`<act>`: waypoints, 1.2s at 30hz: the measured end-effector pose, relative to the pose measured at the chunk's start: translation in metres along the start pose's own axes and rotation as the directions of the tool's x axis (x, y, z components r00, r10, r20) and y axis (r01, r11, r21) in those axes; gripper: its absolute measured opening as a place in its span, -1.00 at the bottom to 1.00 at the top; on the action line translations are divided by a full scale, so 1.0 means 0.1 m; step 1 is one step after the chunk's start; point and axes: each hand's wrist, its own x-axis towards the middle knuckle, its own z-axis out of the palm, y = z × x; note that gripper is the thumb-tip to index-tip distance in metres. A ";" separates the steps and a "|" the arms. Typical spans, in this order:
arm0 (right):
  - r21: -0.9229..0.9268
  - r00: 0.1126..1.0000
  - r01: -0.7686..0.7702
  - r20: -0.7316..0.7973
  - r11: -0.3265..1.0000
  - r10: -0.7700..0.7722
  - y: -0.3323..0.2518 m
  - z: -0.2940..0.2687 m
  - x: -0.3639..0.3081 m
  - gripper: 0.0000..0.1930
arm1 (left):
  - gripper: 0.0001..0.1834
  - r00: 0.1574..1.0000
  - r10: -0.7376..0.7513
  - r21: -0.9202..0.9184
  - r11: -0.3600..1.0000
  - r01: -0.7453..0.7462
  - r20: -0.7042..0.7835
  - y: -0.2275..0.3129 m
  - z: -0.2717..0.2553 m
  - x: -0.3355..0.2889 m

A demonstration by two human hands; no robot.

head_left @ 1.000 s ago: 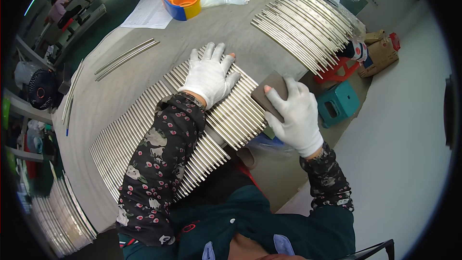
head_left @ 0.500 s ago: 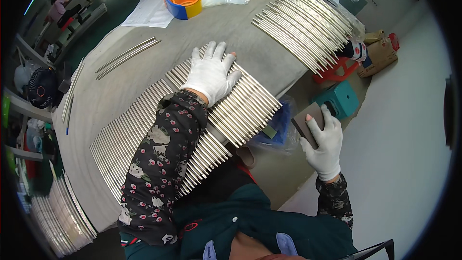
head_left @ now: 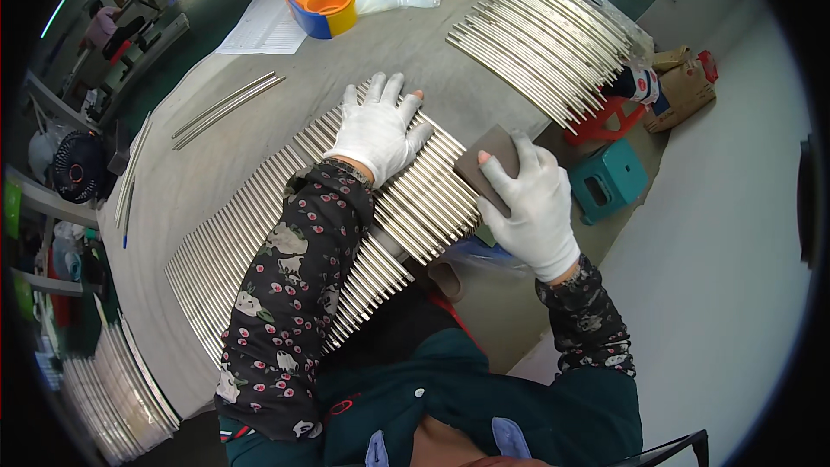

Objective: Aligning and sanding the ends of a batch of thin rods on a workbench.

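A row of shiny metal rods (head_left: 246, 229) lies side by side across the table in front of me, their ends stepped rather than in one line. My left hand (head_left: 376, 132), in a white glove, rests flat on the rods with its fingers spread. In my gloved right hand (head_left: 534, 207) is a grey-brown sanding block (head_left: 491, 154), gripped between thumb and fingers. The block is at the right-hand ends of the rods; whether it touches them I cannot tell. Its underside is hidden.
More rods (head_left: 540, 47) lie at the far right of the grey table (head_left: 190, 182). Thin rods (head_left: 226, 108) sit at the left. An orange, yellow and blue ring-shaped item (head_left: 324, 13) stands on papers. A teal stool (head_left: 612, 180) is beyond the right edge. People sit far off.
My right hand has moved left and up with the sanding block, from beside the table to the rod ends. My left hand has stayed on the rods.
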 end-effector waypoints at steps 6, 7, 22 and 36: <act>-0.164 0.977 -0.051 0.196 0.985 0.083 0.19 -0.34 -0.64 -0.44 | -0.45 1.000 -0.011 0.022 1.000 0.011 -0.005 -0.02 0.00 0.00; -0.118 0.981 -0.076 0.171 0.990 0.096 0.19 -0.35 -0.68 -0.44 | -0.44 1.000 -0.008 0.022 1.000 0.008 -0.019 -0.01 0.01 0.01; 0.073 0.998 0.005 0.059 0.997 -0.009 -0.24 -0.12 -0.18 -0.42 | -0.43 1.000 -0.015 0.046 0.999 0.016 -0.015 -0.01 0.02 -0.05; 0.003 0.988 -0.083 0.131 0.997 0.082 0.01 -0.47 -0.56 -0.46 | -0.41 1.000 -0.014 0.055 0.998 0.014 -0.003 0.00 -0.01 0.00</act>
